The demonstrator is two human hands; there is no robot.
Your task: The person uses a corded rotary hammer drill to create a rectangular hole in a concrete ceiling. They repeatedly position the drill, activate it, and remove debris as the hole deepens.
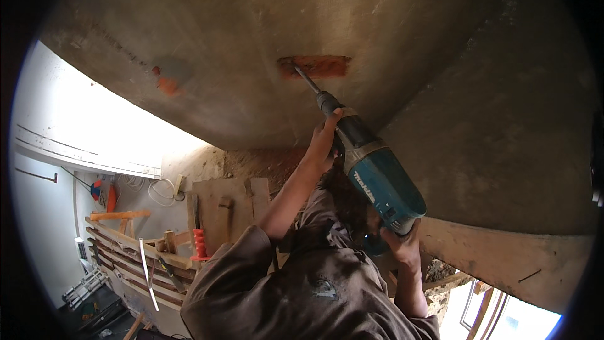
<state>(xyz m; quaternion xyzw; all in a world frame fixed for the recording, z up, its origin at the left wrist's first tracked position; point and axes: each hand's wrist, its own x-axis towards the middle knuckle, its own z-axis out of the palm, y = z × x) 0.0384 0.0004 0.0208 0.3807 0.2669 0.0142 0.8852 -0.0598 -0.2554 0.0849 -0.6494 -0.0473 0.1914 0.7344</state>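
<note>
A teal and black rotary hammer (385, 179) slants up and to the left across the middle of the view. Its long steel bit (306, 78) reaches into a shallow rectangular recess (327, 66) cut in the grey plastered wall (239, 38), where reddish brick shows. Near the tool's front, my left hand (328, 133) is closed round it, probably on a side grip that is mostly hidden, with the thumb along the black barrel. At the back end my right hand (404, 239) grips the rear handle, its fingers partly hidden by the housing.
An orange-red bare patch (168, 85) marks the wall farther left. Wooden boards (229, 204), a red-handled chisel (199, 243) and a slatted timber railing (135, 249) stand at lower left. A nail-like piece (530, 275) sticks out from the ledge (503, 249) at right.
</note>
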